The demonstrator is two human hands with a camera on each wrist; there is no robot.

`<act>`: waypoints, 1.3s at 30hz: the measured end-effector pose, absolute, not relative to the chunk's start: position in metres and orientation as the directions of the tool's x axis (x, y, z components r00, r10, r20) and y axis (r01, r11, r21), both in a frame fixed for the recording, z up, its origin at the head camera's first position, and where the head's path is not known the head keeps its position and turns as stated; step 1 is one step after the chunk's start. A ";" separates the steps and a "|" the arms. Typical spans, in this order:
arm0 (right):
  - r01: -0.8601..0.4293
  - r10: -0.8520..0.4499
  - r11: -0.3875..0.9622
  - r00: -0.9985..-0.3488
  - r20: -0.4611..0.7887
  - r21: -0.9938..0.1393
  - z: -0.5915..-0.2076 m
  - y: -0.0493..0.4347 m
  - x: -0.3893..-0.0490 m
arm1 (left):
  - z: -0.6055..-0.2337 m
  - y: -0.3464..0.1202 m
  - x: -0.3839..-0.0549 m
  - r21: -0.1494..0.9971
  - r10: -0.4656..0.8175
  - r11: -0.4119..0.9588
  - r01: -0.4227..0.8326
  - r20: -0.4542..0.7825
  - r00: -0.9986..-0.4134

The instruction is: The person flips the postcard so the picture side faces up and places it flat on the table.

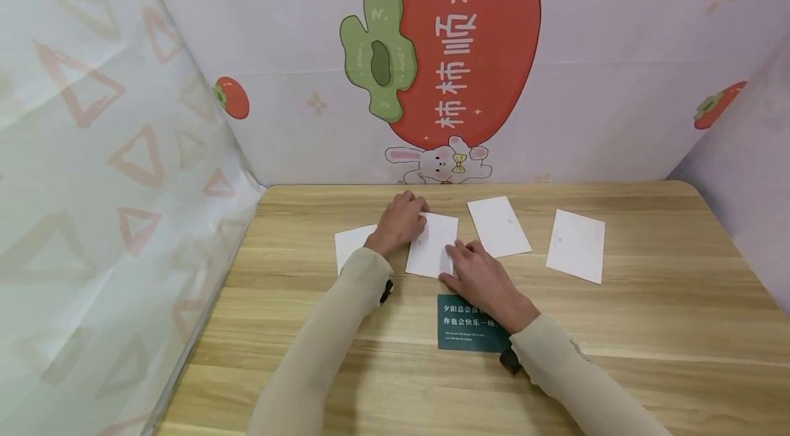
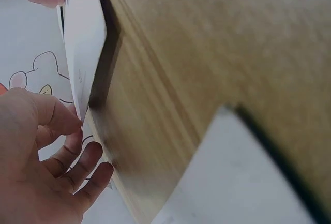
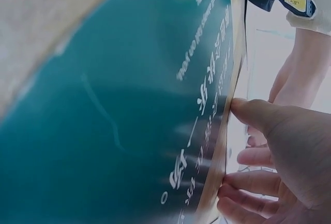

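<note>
A white card (image 1: 434, 247) is between my two hands near the middle of the table. My left hand (image 1: 400, 222) pinches its left edge near the far corner; the thumb and a finger meet at the card's corner in the left wrist view. At the opposite edge, my right hand (image 1: 483, 277) holds the near right corner with thumb and fingers. A shadow runs along the white card (image 2: 85, 43) in the left wrist view. Under my right hand and wrist lies a teal card (image 1: 459, 338) with white lettering, partly covered.
Another white card (image 1: 352, 241) lies to the left, partly hidden by my left arm. Two more are on the right: a tilted white card (image 1: 496, 227) and a farther white card (image 1: 577, 247). Behind the wooden table (image 1: 666, 326) hangs a printed cloth (image 1: 592, 66).
</note>
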State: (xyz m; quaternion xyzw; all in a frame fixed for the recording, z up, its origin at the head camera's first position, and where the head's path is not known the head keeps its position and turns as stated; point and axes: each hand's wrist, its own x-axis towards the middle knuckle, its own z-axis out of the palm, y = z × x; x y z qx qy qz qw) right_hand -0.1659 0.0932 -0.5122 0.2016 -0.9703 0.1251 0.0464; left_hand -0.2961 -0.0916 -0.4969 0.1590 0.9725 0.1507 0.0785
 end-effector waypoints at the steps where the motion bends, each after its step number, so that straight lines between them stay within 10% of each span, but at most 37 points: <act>1: -0.401 -0.377 0.888 -0.915 0.141 -0.225 -0.512 0.093 -0.166 | -0.497 -0.092 -0.296 0.321 0.337 0.902 0.289 -0.103 -0.936; 39: -0.413 -0.395 0.843 -0.910 0.124 -0.345 -0.503 0.097 -0.155 | -0.503 -0.141 -0.288 0.378 0.465 0.832 0.407 -0.072 -0.883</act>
